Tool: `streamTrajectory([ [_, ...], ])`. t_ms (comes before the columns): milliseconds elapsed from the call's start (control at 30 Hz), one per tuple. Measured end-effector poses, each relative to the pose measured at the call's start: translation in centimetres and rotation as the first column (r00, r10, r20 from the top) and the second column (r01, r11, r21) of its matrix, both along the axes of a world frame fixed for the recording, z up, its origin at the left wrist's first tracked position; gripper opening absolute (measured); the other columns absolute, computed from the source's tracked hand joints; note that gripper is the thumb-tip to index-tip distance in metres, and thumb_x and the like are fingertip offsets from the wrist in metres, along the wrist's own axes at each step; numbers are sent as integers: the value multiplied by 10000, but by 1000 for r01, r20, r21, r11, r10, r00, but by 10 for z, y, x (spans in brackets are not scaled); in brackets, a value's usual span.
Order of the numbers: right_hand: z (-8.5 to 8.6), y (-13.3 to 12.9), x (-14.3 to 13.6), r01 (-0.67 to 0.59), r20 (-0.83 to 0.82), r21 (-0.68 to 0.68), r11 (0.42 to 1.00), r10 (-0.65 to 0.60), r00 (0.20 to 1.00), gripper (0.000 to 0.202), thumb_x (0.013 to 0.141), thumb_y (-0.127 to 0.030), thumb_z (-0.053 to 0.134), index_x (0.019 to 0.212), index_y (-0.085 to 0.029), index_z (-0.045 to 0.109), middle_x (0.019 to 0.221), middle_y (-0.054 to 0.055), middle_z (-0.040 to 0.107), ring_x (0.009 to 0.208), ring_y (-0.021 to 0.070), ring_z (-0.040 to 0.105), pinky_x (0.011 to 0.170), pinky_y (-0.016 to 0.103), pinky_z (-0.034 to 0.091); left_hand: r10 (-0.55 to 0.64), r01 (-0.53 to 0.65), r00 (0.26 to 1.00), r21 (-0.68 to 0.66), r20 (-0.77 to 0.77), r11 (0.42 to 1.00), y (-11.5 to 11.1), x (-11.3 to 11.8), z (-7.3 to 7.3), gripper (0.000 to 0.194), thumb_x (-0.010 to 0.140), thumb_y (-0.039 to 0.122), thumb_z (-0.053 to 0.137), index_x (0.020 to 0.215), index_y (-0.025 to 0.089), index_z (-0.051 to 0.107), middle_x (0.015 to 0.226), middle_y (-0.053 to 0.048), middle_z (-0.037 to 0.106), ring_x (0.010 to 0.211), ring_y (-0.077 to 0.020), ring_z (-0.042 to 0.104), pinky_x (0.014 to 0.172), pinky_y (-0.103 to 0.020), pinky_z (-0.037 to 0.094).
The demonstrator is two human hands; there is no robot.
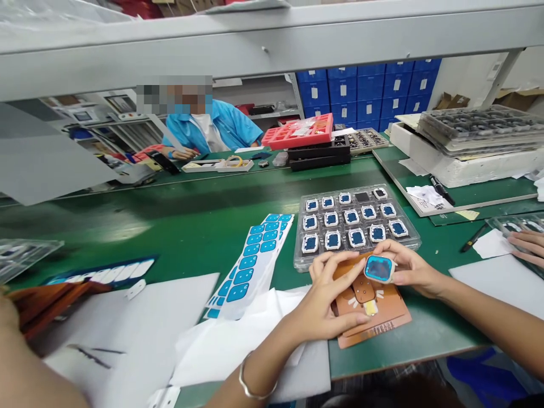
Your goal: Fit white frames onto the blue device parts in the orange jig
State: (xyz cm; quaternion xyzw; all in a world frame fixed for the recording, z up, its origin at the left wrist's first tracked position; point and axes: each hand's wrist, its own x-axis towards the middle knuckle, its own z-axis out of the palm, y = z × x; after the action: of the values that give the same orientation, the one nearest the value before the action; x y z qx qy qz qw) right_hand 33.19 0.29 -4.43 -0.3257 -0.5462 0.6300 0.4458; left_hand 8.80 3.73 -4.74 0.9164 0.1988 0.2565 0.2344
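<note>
My right hand (410,269) holds a small watch-like case (379,268) with a blue-edged face between thumb and fingers, above an orange-brown card (395,317). My left hand (331,297) lies over the left part of this card, fingers spread, its index fingertip close to the case's left edge. A brown rounded plate and a small yellow-white piece (370,307) are on the card. Behind the hands, a clear tray (300,258) holds rows of white-framed cases with dark blue faces. Sheets of blue rounded stickers (250,262) lie left of the tray.
White sheets (238,340) and a grey mat (144,323) cover the near left. Other people's arms reach in at both sides; a person in blue (233,122) sits opposite. Red tray (297,133), stacked clear trays (480,127) and a shelf beam (263,42) stand beyond.
</note>
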Motion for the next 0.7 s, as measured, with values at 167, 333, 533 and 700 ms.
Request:
streamTrajectory([
  [167,-2,1,4,-10,-45,-61,998,8,999,515,684,-449,826,1069,-251,547,974,31,694,940,197,676,886,345,482,175,-174,985,142,10,974,13,-14,12,620,857,586,600,1416,367,447,1385,-78,474,1223,-321,319,1059,-574,268],
  [333,-11,5,12,-66,-24,-39,997,65,998,515,720,-478,796,1106,-260,532,1014,47,700,995,231,671,887,359,478,596,-609,610,172,-522,774,46,-78,40,339,783,441,722,1102,337,677,1450,-32,469,1287,-373,316,1016,-565,291],
  [533,-15,5,17,-51,73,-23,998,52,996,519,725,-504,782,1121,-262,549,1015,54,684,942,233,648,799,331,483,594,-819,231,176,-770,547,55,-157,45,403,642,405,765,1036,333,718,1420,-76,490,1300,-462,325,965,-579,342],
  [700,-15,4,19,-49,99,-13,999,50,994,504,741,-520,762,1133,-275,562,1042,55,690,950,237,636,799,327,479,574,-845,184,170,-798,507,51,-170,31,369,684,415,715,1048,360,699,1445,-44,454,1292,-436,341,957,-534,350],
])
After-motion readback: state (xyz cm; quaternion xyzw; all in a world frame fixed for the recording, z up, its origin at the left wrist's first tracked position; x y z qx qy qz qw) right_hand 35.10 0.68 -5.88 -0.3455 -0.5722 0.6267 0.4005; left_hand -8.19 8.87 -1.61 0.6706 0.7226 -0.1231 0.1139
